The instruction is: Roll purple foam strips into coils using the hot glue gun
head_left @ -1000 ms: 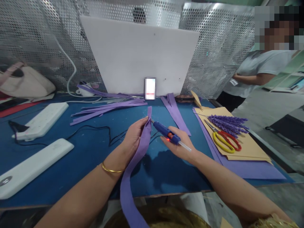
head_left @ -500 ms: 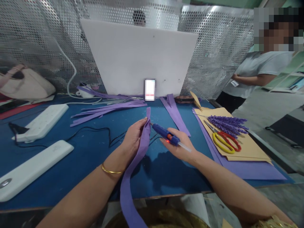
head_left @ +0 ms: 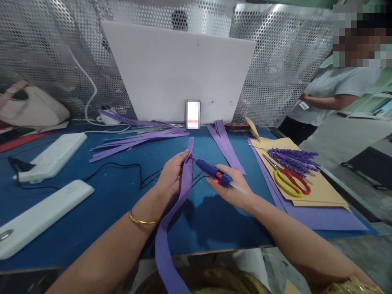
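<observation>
My left hand [head_left: 172,174] is closed on a long purple foam strip [head_left: 180,196], gripping it near the upper end; the strip runs from above the fingers down past the front edge of the blue table [head_left: 101,204]. My right hand [head_left: 230,185] is wrapped round a blue hot glue gun [head_left: 211,172] with a red light lit. The gun's nozzle touches the strip just right of my left fingertips. A gold bangle sits on my left wrist.
More purple strips [head_left: 137,141] lie at the back, below a leaning white board [head_left: 177,73]. White power strips [head_left: 52,157] and a black cable [head_left: 122,167] lie left. Right: yellow-red scissors [head_left: 290,181], purple sprigs [head_left: 294,158], brown card, purple sheets. A person in a white shirt [head_left: 333,96] stands at right.
Almost nothing has moved. The glue gun's nozzle has crept slightly left along the strip, and my hands keep the same grips.
</observation>
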{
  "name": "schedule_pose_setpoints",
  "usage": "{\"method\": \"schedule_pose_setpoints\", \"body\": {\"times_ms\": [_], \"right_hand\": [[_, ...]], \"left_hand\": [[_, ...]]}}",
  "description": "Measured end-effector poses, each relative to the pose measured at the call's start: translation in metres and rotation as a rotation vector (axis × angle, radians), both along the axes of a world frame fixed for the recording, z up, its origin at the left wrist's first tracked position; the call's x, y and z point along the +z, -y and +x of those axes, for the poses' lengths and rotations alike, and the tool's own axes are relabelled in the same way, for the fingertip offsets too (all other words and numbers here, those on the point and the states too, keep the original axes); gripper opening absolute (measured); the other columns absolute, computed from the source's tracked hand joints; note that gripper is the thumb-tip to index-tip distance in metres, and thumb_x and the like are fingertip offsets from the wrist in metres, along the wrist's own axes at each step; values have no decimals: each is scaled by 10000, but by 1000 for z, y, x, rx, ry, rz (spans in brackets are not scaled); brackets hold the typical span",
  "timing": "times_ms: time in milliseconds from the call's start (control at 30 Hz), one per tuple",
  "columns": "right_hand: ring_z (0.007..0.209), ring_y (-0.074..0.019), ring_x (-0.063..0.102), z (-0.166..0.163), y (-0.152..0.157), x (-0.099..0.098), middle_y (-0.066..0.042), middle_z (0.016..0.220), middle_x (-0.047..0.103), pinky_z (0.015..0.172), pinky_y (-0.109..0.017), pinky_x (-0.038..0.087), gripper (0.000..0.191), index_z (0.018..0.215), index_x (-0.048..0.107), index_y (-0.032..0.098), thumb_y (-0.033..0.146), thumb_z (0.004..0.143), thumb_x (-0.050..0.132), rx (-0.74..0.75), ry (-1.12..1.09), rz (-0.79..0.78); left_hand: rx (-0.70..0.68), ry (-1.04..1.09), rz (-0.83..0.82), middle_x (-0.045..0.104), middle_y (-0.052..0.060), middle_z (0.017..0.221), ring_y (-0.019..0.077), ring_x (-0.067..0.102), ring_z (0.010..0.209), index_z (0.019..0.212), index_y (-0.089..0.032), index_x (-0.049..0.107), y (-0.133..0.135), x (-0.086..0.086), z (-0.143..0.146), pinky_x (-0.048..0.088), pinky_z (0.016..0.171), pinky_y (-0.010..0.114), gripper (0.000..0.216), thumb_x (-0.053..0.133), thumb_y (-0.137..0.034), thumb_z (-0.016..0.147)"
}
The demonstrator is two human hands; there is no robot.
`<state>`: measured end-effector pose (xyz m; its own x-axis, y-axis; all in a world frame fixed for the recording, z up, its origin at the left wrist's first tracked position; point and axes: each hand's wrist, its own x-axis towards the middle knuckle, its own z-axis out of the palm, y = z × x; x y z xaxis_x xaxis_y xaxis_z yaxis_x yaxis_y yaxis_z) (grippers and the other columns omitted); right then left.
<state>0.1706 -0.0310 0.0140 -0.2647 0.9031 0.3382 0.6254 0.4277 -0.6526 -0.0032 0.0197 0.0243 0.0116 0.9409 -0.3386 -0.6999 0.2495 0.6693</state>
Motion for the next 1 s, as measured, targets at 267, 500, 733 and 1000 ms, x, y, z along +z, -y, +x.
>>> {"method": "schedule_pose_setpoints", "body": {"times_ms": [267, 500, 733, 1000], "right_hand": [[581, -131, 440, 0, 1, -1, 25, 669, 498, 552, -265, 336, 305, 699, 408, 236, 421, 864, 586, 10, -8, -1], [591, -129, 452, 0, 1, 0, 22, 694, 511, 566, -267, 351, 290, 712, 416, 233, 408, 869, 586, 34, 4, -9], [574, -126, 445, -1, 1, 1, 25, 665, 509, 544, -259, 356, 300, 690, 425, 233, 413, 860, 594, 48, -32, -45], [564, -118, 428, 2, -1, -1, 33, 623, 490, 512, -249, 340, 256, 725, 520, 217, 415, 856, 619, 118, -145, -191]], "left_hand": [[-3, -61, 65, 651, -6, 610, 66, 559, 523, 662, -127, 675, -3, -6, -2, 473, 546, 159, 150, 800, -145, 742], [-14, -24, 42, 631, 2, 589, 69, 559, 499, 666, -120, 658, -1, -4, -2, 485, 535, 167, 177, 679, -98, 840], [5, -8, 30, 658, -7, 622, 70, 574, 510, 701, -126, 667, -5, -6, -4, 502, 557, 172, 131, 721, -110, 819], [8, -14, 11, 688, 10, 650, 91, 603, 531, 736, -129, 684, -9, -9, -7, 522, 583, 200, 89, 747, -132, 799]]}}
